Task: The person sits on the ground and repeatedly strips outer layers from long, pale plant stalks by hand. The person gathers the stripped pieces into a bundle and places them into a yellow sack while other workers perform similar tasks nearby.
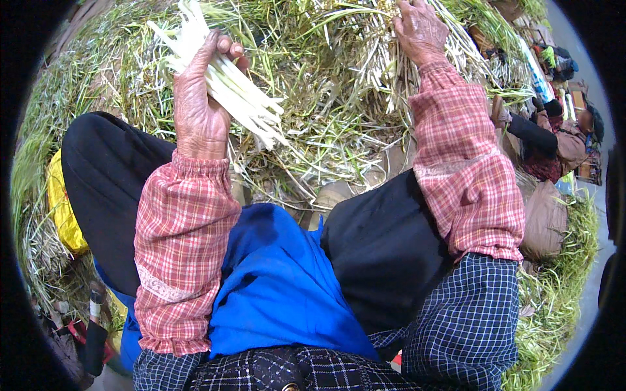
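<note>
My left hand (203,93) grips a bundle of pale, white-to-light-green leafy vegetable stalks (244,102), likely chives or young garlic. The bundle slants from upper left to lower right across my palm, with the thumb over it. At the top right, my right hand (423,32) reaches down, back upward, to a heap of long pale stalks (384,63). Its fingers bend onto the stalks near the picture's upper edge; whether they pinch any is hidden. Both forearms wear red checked sleeve covers.
Loose green leaves and trimmings (303,63) litter the ground ahead. A blue cloth (288,293) covers my lap between my dark-clad knees. A yellow plastic bag (66,205) lies at the left. Another person (552,137) sits at the right, near a brownish wrapped bundle (545,220).
</note>
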`<action>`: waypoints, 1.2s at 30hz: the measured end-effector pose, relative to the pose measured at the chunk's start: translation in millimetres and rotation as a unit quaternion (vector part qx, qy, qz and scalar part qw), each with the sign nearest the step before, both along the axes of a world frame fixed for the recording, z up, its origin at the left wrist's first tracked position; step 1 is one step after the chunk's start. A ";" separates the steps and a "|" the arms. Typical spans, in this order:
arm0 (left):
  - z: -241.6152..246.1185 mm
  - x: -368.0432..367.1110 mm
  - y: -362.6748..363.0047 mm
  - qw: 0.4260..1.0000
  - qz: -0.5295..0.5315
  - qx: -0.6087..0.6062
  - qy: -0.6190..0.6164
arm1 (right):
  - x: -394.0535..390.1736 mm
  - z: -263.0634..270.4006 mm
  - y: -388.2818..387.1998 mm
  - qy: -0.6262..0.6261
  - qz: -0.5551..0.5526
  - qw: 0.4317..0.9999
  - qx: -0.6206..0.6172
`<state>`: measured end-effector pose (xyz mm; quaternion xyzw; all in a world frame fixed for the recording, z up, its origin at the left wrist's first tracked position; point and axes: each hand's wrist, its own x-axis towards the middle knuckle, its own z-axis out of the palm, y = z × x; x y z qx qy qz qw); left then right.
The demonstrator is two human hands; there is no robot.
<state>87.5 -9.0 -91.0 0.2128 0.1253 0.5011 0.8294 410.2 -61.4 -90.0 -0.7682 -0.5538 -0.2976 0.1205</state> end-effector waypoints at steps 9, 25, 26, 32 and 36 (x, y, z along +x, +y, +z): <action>-24.0 -1.4 0.9 0.998 -0.045 -0.016 0.034 | -4.3 -0.3 -2.3 -0.040 0.067 0.995 -0.055; -26.8 3.6 -23.4 0.961 -0.014 0.004 0.275 | -162.5 27.3 -51.1 0.213 0.233 0.941 -0.117; -33.8 3.8 -19.5 0.966 0.004 -0.010 0.257 | -165.8 26.3 -50.0 0.236 0.237 0.934 -0.123; -33.1 7.1 -20.3 0.973 0.000 -0.001 0.230 | -163.8 19.9 -44.3 0.439 0.246 0.834 -0.225; -34.0 10.1 -24.9 0.966 -0.001 0.030 0.257 | -155.6 -0.7 -27.9 0.609 0.271 0.739 -0.101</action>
